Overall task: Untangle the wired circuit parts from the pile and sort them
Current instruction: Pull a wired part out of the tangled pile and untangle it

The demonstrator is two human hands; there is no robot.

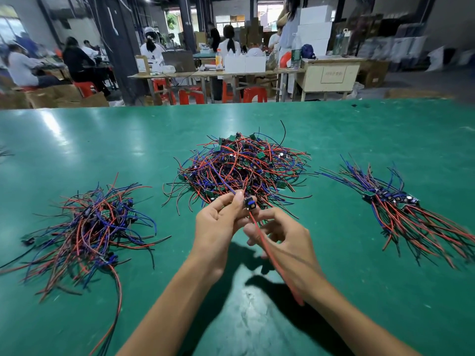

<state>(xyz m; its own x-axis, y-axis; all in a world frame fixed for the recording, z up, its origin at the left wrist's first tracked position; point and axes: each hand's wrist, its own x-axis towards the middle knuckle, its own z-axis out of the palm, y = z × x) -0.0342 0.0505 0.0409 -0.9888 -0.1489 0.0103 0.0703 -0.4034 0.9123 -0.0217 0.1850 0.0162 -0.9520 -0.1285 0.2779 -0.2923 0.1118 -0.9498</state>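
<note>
A big tangled pile (241, 168) of small green circuit boards with red, blue and black wires lies at the table's middle. My left hand (221, 219) pinches one wired circuit part (249, 203) just in front of that pile. Its red wire (272, 258) runs down toward me through the curled fingers of my right hand (280, 240). On the right lies a combed-out bundle (395, 204) of parts with wires lying side by side. A looser heap (95, 227) of wired parts sits on the left.
The green table (334, 129) stretches wide around the piles. Beyond its far edge are workbenches, red stools (190, 95), cardboard boxes and several seated people.
</note>
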